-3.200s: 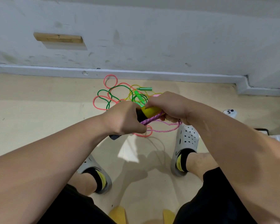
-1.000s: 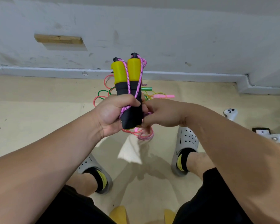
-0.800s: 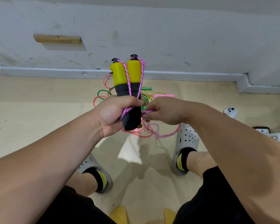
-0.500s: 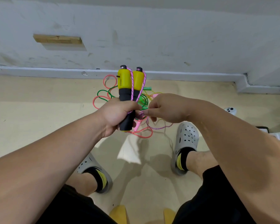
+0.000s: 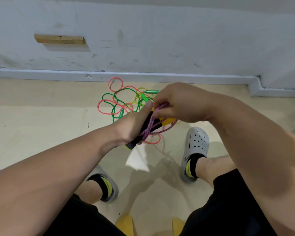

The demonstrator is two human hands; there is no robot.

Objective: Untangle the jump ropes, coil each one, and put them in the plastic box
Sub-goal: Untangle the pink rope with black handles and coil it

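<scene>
From where I watch, the left forearm comes in from the lower left and reaches forward over the floor [image 5: 32,126]. The left hand [image 5: 132,124] is turned palm-right, its fingers [image 5: 147,108] laid straight and close together along the black-and-yellow handles [image 5: 147,124], which it grips with the butt end poking out below the wrist. The purple rope [image 5: 151,130] is wound in several strands across those handles.

Behind the hands, on the floor by the wall's base strip [image 5: 143,76], lies the tangle of ropes [image 5: 121,101]: pink, green and yellow loops with green handles [image 5: 151,91] at its far side. One pink loop shows just under the held bundle.

The right forearm crosses in from the lower right, and the right hand [image 5: 180,103] arches over the handles, its fingers curled and pinching the purple rope at the top of the bundle.

Two grey clogs, the left clog [image 5: 109,183] and the right clog [image 5: 197,145], stand either side of open floor below the hands. The plastic box is not in sight. To the left the floor is bare up to the wall; a wooden block [image 5: 60,39] is fixed on the wall [image 5: 177,40]. I can read no writing anywhere.
</scene>
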